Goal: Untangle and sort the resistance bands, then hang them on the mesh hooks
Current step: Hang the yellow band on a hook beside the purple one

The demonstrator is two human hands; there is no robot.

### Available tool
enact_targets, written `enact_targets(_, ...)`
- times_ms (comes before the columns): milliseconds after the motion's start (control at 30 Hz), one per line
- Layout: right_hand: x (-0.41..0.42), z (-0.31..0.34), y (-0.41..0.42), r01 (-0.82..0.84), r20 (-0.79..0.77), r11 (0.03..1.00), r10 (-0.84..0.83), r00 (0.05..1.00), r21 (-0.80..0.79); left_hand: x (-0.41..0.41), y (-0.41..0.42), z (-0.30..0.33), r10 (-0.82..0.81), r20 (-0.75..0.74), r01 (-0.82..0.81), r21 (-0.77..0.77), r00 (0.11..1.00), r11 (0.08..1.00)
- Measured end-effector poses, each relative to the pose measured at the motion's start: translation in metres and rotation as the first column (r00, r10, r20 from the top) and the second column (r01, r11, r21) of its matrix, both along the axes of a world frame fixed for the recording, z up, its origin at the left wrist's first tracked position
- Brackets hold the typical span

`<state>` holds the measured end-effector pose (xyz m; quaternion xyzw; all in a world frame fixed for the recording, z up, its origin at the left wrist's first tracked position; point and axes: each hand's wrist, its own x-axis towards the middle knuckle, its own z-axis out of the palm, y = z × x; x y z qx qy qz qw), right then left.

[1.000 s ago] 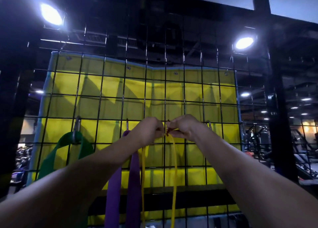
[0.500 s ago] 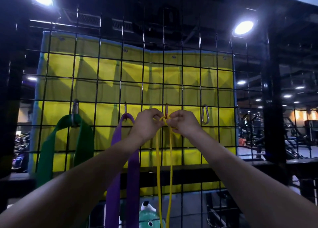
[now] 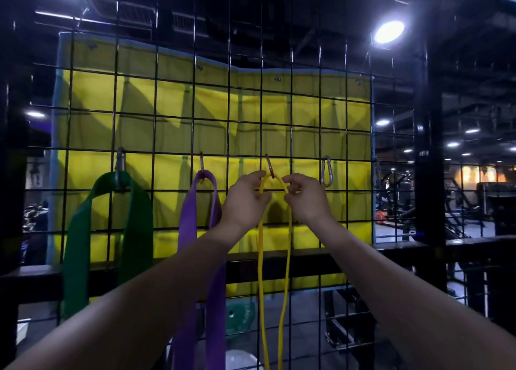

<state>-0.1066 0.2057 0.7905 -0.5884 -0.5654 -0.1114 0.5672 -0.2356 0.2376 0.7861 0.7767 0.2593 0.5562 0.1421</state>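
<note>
Behind: black wire mesh (image 3: 304,135) over a yellow mat (image 3: 173,135). Hung already: green band (image 3: 83,230), purple band (image 3: 195,230). Yellow band (image 3: 261,272) looped over the red carabiner (image 3: 270,166), long axis dropping straight down between both forearms. Left hand (image 3: 245,202) and right hand (image 3: 305,199) level, equally near, fingers pinching the loop's top just below the hook. Spare carabiner (image 3: 326,171) rightward, empty.

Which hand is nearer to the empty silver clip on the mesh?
The right hand. It is just below and left of the empty silver clip, pinching the yellow band. The left hand is farther left, beyond the yellow band's clip.
</note>
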Motion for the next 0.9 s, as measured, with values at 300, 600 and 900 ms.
enact_targets(300,-0.024,0.038,0.019,-0.017,-0.069,0.997,0.022,0.997,0.076,0.001,0.006,0.001,0.006,0.013,-0.005,-0.069,1.000,0.998)
enact_targets(600,-0.016,0.042,0.026,0.105,-0.257,0.990,-0.077,0.963,0.096,0.006,0.009,0.002,-0.038,-0.001,0.037,-0.087,0.999,0.995)
enact_targets(900,-0.013,0.034,0.021,0.054,-0.227,0.992,-0.026,0.974,0.118,0.010,0.013,-0.012,-0.040,-0.030,0.038,-0.088,0.999,0.995)
